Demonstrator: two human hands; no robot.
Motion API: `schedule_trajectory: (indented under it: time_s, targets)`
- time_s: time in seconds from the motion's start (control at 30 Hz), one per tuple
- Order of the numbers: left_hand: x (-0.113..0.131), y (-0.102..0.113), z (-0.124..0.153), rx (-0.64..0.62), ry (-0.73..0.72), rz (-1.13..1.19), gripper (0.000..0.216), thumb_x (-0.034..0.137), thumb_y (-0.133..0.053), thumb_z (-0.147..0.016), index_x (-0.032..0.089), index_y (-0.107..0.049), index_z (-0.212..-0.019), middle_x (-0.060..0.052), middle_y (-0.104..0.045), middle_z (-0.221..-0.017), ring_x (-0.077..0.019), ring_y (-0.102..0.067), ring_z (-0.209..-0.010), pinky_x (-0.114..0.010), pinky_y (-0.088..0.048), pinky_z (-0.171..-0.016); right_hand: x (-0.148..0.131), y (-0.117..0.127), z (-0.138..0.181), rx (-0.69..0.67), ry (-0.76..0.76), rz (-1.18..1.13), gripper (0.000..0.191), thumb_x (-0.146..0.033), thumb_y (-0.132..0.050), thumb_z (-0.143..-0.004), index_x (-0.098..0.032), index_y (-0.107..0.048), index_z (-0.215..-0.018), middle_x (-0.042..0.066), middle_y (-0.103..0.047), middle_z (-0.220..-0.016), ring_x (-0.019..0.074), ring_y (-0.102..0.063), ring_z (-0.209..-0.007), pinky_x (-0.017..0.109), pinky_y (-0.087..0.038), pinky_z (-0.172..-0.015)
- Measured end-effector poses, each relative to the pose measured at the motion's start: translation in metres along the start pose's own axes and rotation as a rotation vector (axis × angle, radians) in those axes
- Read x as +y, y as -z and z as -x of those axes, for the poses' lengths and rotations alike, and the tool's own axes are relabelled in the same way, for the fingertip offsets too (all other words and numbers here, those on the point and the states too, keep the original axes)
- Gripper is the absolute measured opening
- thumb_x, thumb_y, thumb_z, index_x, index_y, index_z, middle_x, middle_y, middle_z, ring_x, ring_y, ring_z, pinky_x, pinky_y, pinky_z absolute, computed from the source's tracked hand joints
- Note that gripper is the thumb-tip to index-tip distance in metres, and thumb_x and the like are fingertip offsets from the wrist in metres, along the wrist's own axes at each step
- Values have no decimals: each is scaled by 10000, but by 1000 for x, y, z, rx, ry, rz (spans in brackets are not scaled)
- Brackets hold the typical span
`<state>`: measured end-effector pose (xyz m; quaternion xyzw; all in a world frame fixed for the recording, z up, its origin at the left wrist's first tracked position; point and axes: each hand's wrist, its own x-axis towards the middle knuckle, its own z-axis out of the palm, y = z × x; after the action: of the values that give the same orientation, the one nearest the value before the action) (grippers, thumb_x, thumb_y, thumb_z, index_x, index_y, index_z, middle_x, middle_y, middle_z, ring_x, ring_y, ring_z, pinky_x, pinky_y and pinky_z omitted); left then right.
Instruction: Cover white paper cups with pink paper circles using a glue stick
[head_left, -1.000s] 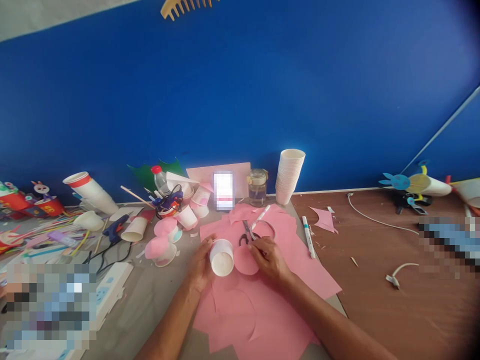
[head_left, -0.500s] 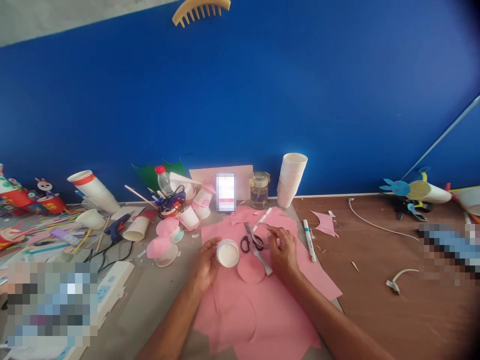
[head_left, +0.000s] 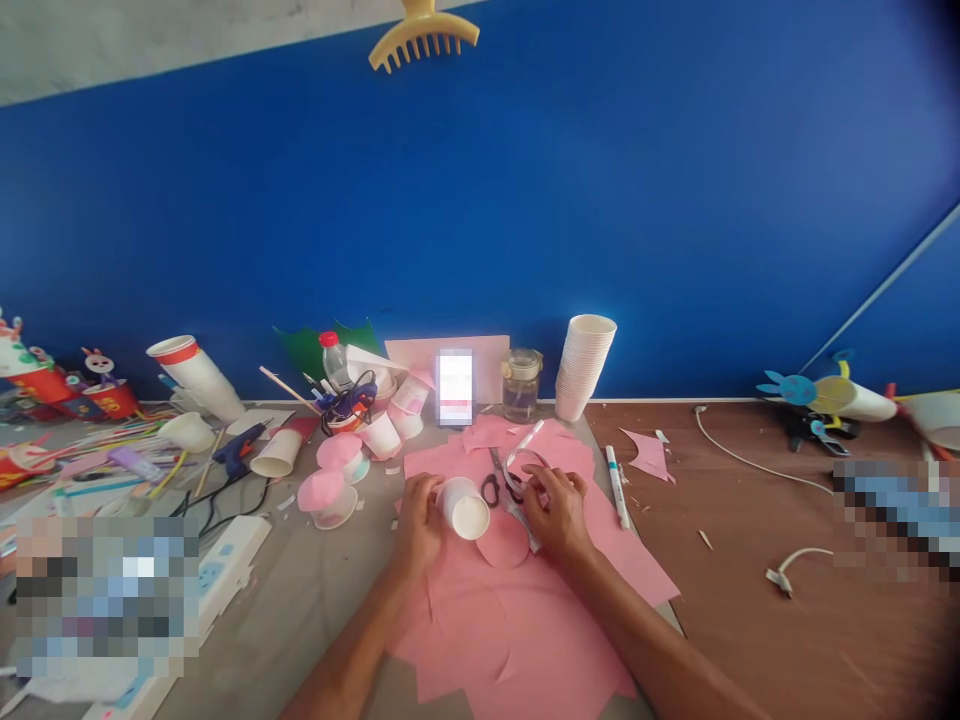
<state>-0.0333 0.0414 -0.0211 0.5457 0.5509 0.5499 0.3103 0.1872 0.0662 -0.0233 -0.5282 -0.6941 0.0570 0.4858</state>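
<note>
My left hand [head_left: 421, 525] is closed around the side of a white paper cup [head_left: 453, 505], which lies tilted with its pale round end toward me. My right hand [head_left: 559, 508] is closed, fingers bent at the edge of a clear ring like a roll of tape [head_left: 517, 462]; the fingertips are partly hidden. Scissors with dark handles [head_left: 490, 490] lie between both hands, partly under the ring. A pink paper disc [head_left: 502, 541] is just below them, beside a greyish strip. Pink paper sheets [head_left: 540, 630] spread beneath everything.
A stack of paper cups [head_left: 585, 368] and a lidded glass jar [head_left: 521, 385] stand at the back. A marker [head_left: 617, 487] lies right. Leftward are pink-topped cups [head_left: 330, 495], a glue gun [head_left: 238, 450] and a power strip [head_left: 225, 570]. A white cable [head_left: 750, 455] crosses the brown surface.
The cup has moved slightly right and turned, so more of its side shows. My right hand has shifted left over the clear ring. The view has tilted slightly up.
</note>
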Motion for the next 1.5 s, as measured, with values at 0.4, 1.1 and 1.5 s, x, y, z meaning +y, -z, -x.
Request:
schedule_trajectory:
  time_s: [0.4,1.1,1.5]
  targets:
    - [-9,-2,4,-52,-357,-473,707,-56,-345,-627,231,-517,-1249,-91,-460,-1255,-220,-431,-1238,-417,-385,-1042,-1,-1,3,-10,61,49,205,-160,-472,-807,-179,-608,-959,30,-694,-718,194,-624,-711,376,-289,-794]
    - [12,2,18,-530,-436,-538,818,107,-539,-812,326,-95,-1464,-105,26,-1540,-354,-51,-1419,-570,-283,-1084,-27,-4,6,-212,-382,-651,253,-299,-441,-883,-185,-589,-1053,49,-663,-832,169,-595,-686,263,-485,-587]
    - [11,7,23,-285,-499,-389,621,317,-561,-837,225,-292,-1389,-146,-511,-1311,-313,-430,-1277,-480,-387,-1036,-10,-5,1,-19,-233,-387,181,-253,-433,-885,-209,-609,-899,56,-673,-833,192,-612,-738,297,-468,-634]
